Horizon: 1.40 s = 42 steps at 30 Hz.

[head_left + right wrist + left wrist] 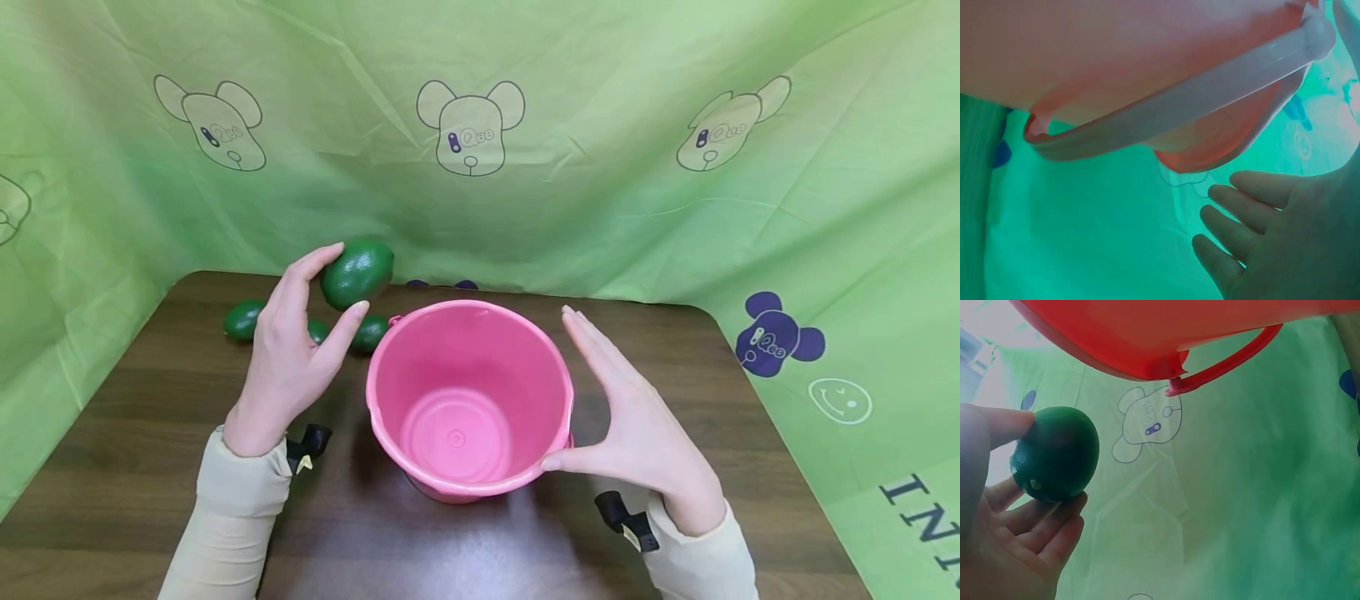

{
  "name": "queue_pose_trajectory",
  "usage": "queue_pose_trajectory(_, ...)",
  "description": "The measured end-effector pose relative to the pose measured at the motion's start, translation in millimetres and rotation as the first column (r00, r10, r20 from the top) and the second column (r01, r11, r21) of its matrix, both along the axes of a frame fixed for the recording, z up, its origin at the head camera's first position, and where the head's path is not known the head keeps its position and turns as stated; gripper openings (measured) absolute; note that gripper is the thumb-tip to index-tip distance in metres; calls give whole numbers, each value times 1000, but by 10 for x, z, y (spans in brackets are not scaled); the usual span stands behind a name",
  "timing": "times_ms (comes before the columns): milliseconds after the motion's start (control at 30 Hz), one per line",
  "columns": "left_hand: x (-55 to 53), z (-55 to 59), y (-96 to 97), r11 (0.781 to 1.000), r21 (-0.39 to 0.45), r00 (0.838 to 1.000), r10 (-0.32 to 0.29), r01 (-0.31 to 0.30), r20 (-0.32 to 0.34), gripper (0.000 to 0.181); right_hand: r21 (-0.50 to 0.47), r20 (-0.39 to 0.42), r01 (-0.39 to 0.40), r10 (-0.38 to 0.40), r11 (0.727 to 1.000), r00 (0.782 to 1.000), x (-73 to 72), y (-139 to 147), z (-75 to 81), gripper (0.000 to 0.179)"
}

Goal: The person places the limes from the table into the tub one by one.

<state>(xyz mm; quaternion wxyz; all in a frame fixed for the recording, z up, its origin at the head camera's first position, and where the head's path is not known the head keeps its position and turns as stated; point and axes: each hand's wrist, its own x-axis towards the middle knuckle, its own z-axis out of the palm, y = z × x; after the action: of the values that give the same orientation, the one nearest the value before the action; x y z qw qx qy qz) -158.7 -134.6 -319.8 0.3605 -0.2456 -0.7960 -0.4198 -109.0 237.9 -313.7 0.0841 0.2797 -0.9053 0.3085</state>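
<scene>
Green fruit [356, 275] is pinched by left hand [288, 354], held above table [675, 367], at pink bucket's [465, 350] far-left side. Right hand [637, 425], well apart, is held open-fingered by bucket's right rim; thumb contact can't be told. More green fruits [243, 320] are partly hidden behind left hand.

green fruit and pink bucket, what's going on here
A person's left hand holds a green fruit raised above the table, near the pink bucket. The right hand is spread open at the bucket's right side; whether it touches is unclear. More green fruits lie on the table, left of the bucket.
</scene>
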Motion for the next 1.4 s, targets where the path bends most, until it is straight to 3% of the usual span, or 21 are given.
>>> queue_pose_trajectory(333,33,4,-23,1000,-10,999,-28,28,19,63,-72,84,-88,94,994,992,-80,-38,-98,146)
queue_pose_trajectory(633,48,20,-14,999,-9,999,-46,46,7,62,-69,116,-103,110,992,987,-100,-35,-155,144)
queue_pose_trajectory(1000,59,34,-17,999,3,999,-44,44,0,61,-106,97,-156,166,982,981,-125,-35,-164,140)
queue_pose_trajectory(1400,54,40,-16,999,10,999,-46,46,4,61,-112,98,-157,168,981,981,-133,-34,-162,139)
